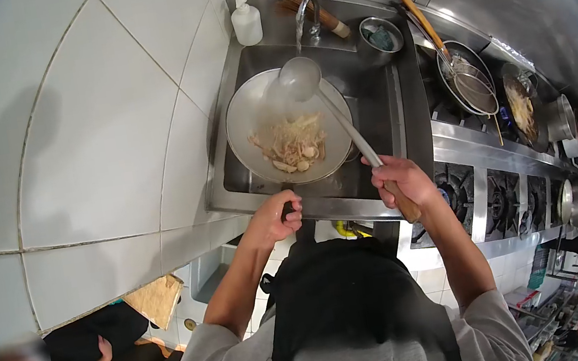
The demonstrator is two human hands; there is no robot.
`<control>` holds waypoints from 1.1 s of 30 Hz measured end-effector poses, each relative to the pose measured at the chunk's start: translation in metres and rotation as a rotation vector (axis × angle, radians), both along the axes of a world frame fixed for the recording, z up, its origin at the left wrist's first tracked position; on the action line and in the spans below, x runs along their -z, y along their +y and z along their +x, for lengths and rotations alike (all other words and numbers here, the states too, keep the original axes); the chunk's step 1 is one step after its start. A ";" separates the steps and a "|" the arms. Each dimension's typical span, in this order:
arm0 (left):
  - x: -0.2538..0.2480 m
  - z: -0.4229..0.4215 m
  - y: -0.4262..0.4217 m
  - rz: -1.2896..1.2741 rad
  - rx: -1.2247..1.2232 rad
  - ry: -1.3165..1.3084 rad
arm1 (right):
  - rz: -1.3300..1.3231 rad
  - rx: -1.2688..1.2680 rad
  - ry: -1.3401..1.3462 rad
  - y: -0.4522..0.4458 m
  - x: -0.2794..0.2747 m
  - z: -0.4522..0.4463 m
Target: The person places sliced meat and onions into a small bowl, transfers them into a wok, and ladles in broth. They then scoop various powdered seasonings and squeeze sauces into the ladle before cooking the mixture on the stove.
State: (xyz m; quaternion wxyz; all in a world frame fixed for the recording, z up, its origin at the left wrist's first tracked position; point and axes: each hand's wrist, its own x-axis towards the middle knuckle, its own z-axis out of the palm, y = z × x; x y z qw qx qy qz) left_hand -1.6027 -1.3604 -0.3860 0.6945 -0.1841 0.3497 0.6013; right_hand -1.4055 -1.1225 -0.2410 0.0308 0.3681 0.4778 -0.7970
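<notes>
My right hand is wrapped round the wooden end of a long-handled ladle. The ladle's round metal bowl is over the far rim of a wide pale wok, just below the running faucet. Inside the wok lie pale, thin-sliced pieces of food, with steam blurring the view above them. The wok rests in a steel sink. Near the sink's front edge, my left hand is loosely curled, apart from the wok, with nothing visible in its fingers.
A white pump bottle, a bamboo brush and a metal bowl line the sink's back ledge. To the right are stove burners and a pan with a strainer. Tiled wall bounds the left; another person is lower left.
</notes>
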 end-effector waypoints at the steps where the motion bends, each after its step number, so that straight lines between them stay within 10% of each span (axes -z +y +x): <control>1: -0.007 -0.001 0.000 -0.004 0.001 0.000 | 0.078 -0.046 -0.026 -0.003 0.001 0.002; 9: 0.010 0.008 -0.029 -0.021 -0.022 -0.066 | 0.436 -0.186 -0.112 -0.035 -0.003 -0.017; 19: -0.009 0.027 -0.059 -0.048 -0.014 -0.003 | -0.929 0.293 0.405 0.022 -0.001 -0.047; 33: -0.028 0.041 -0.082 -0.070 0.041 -0.041 | -1.041 0.367 0.378 0.037 0.007 -0.051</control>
